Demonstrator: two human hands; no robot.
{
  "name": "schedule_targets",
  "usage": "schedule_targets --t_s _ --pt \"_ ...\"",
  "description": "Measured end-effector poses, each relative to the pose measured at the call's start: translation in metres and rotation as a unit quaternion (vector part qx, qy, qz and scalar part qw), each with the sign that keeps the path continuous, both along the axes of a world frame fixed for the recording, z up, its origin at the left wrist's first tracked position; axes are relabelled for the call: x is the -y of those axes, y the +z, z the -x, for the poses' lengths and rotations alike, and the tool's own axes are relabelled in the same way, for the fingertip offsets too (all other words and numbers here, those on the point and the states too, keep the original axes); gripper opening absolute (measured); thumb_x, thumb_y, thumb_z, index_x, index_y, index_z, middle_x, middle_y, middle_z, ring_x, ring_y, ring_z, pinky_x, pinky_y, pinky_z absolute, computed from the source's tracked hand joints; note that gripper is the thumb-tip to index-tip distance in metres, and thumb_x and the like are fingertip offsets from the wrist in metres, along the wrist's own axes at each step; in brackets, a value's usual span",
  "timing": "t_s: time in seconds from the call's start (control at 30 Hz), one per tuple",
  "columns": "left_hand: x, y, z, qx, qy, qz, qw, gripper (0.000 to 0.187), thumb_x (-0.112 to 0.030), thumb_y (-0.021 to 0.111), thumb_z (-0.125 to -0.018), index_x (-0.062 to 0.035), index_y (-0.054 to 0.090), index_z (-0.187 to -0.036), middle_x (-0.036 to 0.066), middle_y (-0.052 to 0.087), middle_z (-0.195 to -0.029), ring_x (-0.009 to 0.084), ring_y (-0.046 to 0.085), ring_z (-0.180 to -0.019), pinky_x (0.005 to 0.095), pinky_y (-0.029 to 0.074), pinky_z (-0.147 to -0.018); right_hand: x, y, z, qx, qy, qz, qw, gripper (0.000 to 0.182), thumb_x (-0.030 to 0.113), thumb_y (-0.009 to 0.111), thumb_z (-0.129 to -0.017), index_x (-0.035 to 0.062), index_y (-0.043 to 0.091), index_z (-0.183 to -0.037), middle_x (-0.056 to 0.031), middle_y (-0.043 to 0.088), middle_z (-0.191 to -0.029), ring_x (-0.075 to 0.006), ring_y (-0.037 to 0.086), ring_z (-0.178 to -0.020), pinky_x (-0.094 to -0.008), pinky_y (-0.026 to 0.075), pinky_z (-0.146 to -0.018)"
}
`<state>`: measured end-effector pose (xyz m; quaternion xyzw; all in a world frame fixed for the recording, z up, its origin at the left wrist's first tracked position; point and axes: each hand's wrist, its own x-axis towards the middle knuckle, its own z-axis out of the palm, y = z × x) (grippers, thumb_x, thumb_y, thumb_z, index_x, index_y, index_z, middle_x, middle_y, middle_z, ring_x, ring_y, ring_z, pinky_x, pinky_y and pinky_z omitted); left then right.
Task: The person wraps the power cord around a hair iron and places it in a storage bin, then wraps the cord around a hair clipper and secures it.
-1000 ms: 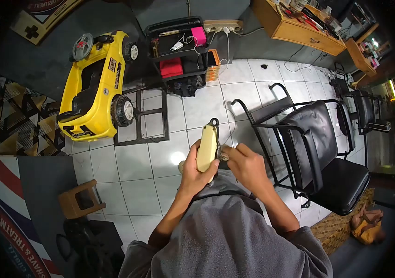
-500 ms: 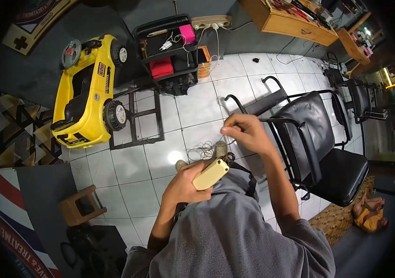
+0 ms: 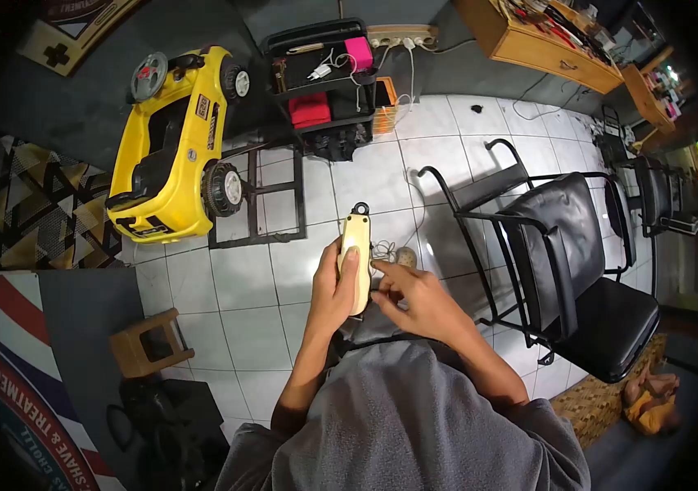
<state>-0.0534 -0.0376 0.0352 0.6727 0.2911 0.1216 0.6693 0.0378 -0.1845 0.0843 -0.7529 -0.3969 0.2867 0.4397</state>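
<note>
Upright in front of me, a cream-coloured hair clipper [image 3: 356, 286] is gripped by my left hand [image 3: 333, 293], its thumb lying across the front. A black loop shows at the clipper's top end. At the clipper's right side is my right hand [image 3: 419, 304], index finger reaching to its edge and thumb apart below. Whether that fingertip presses on a switch is hidden. Behind the hands, a thin tangled cord [image 3: 385, 251] lies on the floor beside my shoe [image 3: 405, 258].
A yellow toy car [image 3: 171, 147] stands at left, near a black shelf trolley [image 3: 328, 90]. Black chairs [image 3: 553, 237] stand at right. A brown stool [image 3: 149, 344] is at lower left, and a wooden drawer table [image 3: 553, 57] is at the back.
The clipper has turned from tilted to upright and moved up in my left hand. My right hand has come down from above, out of a pinch, to the clipper's side. The view has shifted slightly.
</note>
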Motion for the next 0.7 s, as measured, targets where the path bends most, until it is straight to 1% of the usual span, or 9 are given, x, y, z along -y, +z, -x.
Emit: schedule_targets --t_s 0.07,0.2,0.27,0.3,0.37,0.43,0.5,0.63,0.7 --pt "0.001 0.000 -0.001 -0.009 -0.020 -0.005 1.000 0.043 -0.029 0.048 -0.100 0.0055 0.048 -0.126 0.015 0.061 -0.103 0.0160 0.058 -0.090 0.0296 0.048 -0.078 0.001 0.014 -0.004 0.071 0.078 0.079 0.991 0.053 0.012 0.069 -0.077 -0.0068 0.052 -0.124 -0.0167 0.065 -0.084 -0.0308 0.065 -0.073 -0.0369 0.052 -0.067" --pt "0.008 0.006 -0.002 -0.061 -0.038 -0.060 0.996 0.045 -0.033 0.053 -0.097 0.0032 0.049 -0.124 0.019 0.064 -0.096 0.0231 0.062 -0.081 0.0344 0.049 -0.073 0.011 0.030 -0.016 0.005 0.133 0.101 0.986 0.057 0.013 0.069 -0.077 -0.0076 0.049 -0.126 -0.0173 0.065 -0.085 -0.0302 0.066 -0.077 -0.0366 0.053 -0.069" --pt "0.011 -0.003 -0.004 -0.081 -0.086 -0.087 0.989 0.043 -0.032 0.056 -0.095 0.0005 0.051 -0.123 0.023 0.064 -0.096 0.0282 0.064 -0.080 0.0359 0.049 -0.072 0.017 0.026 -0.024 0.046 0.216 -0.066 0.973 0.055 0.011 0.068 -0.079 -0.0042 0.046 -0.127 -0.0158 0.067 -0.086 -0.0307 0.068 -0.078 -0.0364 0.054 -0.069" --pt "0.011 -0.007 -0.002 -0.078 -0.089 -0.081 0.990 0.043 -0.032 0.056 -0.095 0.0005 0.051 -0.123 0.023 0.064 -0.096 0.0282 0.064 -0.080 0.0359 0.049 -0.072 0.019 0.031 -0.030 0.047 0.213 -0.059 0.974 0.055 0.011 0.068 -0.079 -0.0042 0.046 -0.127 -0.0158 0.067 -0.086 -0.0307 0.068 -0.078 -0.0364 0.054 -0.069" --pt "0.008 -0.005 0.000 -0.080 -0.252 -0.058 0.963 0.042 -0.031 0.057 -0.094 0.0001 0.053 -0.121 0.022 0.065 -0.097 0.0266 0.064 -0.082 0.0352 0.049 -0.073 0.016 0.045 -0.043 -0.081 0.209 0.070 0.972 0.053 0.008 0.067 -0.081 0.0007 0.043 -0.127 -0.0135 0.068 -0.083 -0.0300 0.070 -0.076 -0.0362 0.055 -0.069" --pt "0.007 0.005 0.000 -0.130 -0.294 -0.076 0.944 0.040 -0.027 0.061 -0.090 -0.0010 0.055 -0.120 0.018 0.066 -0.095 0.0232 0.064 -0.082 0.0331 0.049 -0.075 0.012 0.044 -0.059 -0.106 0.222 0.086 0.966 0.047 0.003 0.065 -0.082 0.0036 0.045 -0.125 -0.0115 0.068 -0.073 -0.0226 0.070 -0.071 -0.0313 0.053 -0.062" --pt "0.003 0.007 -0.001 0.035 -0.469 0.066 0.880 0.045 -0.023 0.067 -0.083 -0.0016 0.056 -0.120 0.013 0.066 -0.094 0.0213 0.062 -0.081 0.0313 0.049 -0.077 0.007 0.041 -0.076 -0.063 0.279 0.082 0.955 0.043 0.005 0.068 -0.082 0.0028 0.049 -0.121 -0.0104 0.068 -0.072 -0.0178 0.069 -0.068 -0.0293 0.051 -0.061" --pt "0.008 0.018 0.000 0.011 -0.469 0.005 0.883 0.054 -0.026 0.076 -0.069 0.0027 0.058 -0.110 0.012 0.064 -0.090 0.0183 0.061 -0.084 0.0321 0.049 -0.078 -0.004 0.026 -0.093 -0.172 0.263 0.025 0.949 0.044 0.007 0.075 -0.079 0.0021 0.053 -0.118 -0.0060 0.069 -0.073 -0.0112 0.065 -0.068 -0.0271 0.050 -0.065" --pt "0.010 0.020 0.000 0.001 -0.486 -0.020 0.874 0.066 -0.024 0.078 -0.066 0.0037 0.049 -0.118 0.014 0.063 -0.092 0.0193 0.060 -0.085 0.0327 0.049 -0.079 -0.007 0.009 -0.092 -0.240 0.257 0.023 0.936 0.034 0.004 0.076 -0.077 0.0005 0.060 -0.107 -0.0049 0.069 -0.076 -0.0099 0.063 -0.072 -0.0257 0.049 -0.068"
